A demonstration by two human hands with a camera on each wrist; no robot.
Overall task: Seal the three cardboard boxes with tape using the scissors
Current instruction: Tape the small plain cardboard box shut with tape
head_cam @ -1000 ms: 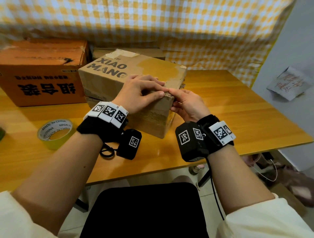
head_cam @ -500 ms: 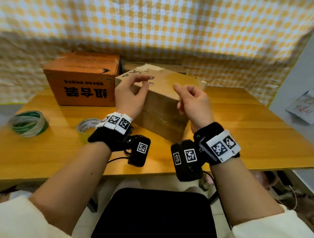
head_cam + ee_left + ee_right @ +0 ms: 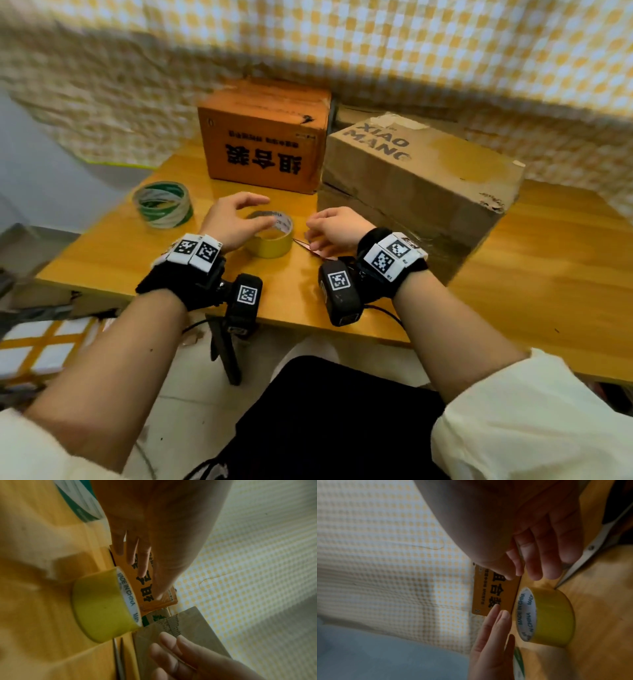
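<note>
A glossy wooden table (image 3: 548, 274) carried two cuboid cardboard boxes along its far edge: a smooth orange box (image 3: 263, 150) with black printed characters, and, touching its right side, a worn brown box (image 3: 421, 185) with a scuffed, torn corner. A squat ring of yellow tape (image 3: 272, 236) with a white printed core lay near the front edge, and a green-and-white striped roll (image 3: 163, 205) sat toward the table's left edge. The left hand (image 3: 236, 222) hovered over the yellow tape, its grip released with fingers spread and relaxed, not touching the roll. The right hand (image 3: 337, 228) hung just right of the roll, fingers loosely curled, holding nothing. The scissors (image 3: 305, 244) lay flat on the table under that hand; the head view showed only a thin tip, whereas the right wrist view showed the metal blades (image 3: 583, 559), pivot screw and dark handles, the tip nearly reaching the roll. The left wrist view showed the closed blade pair edge-on. A yellow-checked cloth (image 3: 411, 48) hung behind.
</note>
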